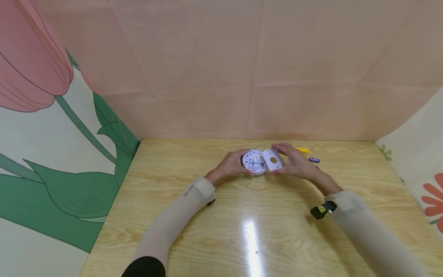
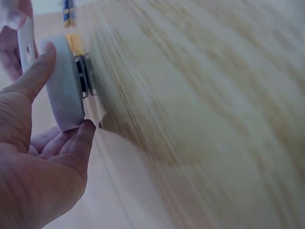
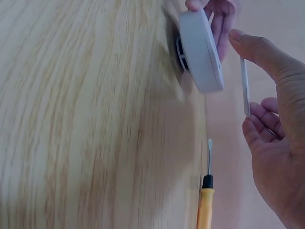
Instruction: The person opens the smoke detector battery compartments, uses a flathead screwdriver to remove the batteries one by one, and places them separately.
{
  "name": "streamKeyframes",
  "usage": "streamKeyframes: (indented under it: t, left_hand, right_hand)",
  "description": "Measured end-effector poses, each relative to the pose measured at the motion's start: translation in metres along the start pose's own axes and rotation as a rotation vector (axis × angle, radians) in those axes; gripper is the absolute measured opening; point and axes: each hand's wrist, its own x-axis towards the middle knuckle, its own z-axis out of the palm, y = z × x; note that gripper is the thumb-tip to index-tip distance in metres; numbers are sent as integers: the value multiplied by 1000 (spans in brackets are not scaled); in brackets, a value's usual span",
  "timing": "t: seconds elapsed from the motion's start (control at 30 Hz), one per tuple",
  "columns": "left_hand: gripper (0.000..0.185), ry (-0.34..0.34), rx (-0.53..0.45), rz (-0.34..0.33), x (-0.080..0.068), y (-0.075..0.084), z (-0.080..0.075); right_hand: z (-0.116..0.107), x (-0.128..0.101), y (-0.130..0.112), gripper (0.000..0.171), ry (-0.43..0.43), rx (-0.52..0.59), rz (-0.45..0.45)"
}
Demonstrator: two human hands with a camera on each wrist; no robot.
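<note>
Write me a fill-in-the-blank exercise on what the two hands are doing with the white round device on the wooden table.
1. The left hand grips the round white device, and the right hand holds its flat white ____.
2. The screwdriver lying on the table has a ____ handle.
3. The flat cover has a round ____ in its middle.

Missing words: cover; yellow; hole
</note>
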Motion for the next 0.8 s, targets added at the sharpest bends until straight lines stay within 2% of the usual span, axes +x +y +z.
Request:
streamKeyframes:
  t: [0.27, 0.57, 0.8]
  left_hand:
    - [105, 7, -4, 29, -1, -2, 0]
    - [105, 9, -6, 38, -2, -1, -1]
    - [105, 9, -28, 61, -5, 0, -2]
  right_hand:
    - [10, 9, -11, 99, -11, -23, -32]
    - [23, 19, -11, 101, -8, -28, -84]
    - [28, 24, -17, 102, -10, -41, -83]
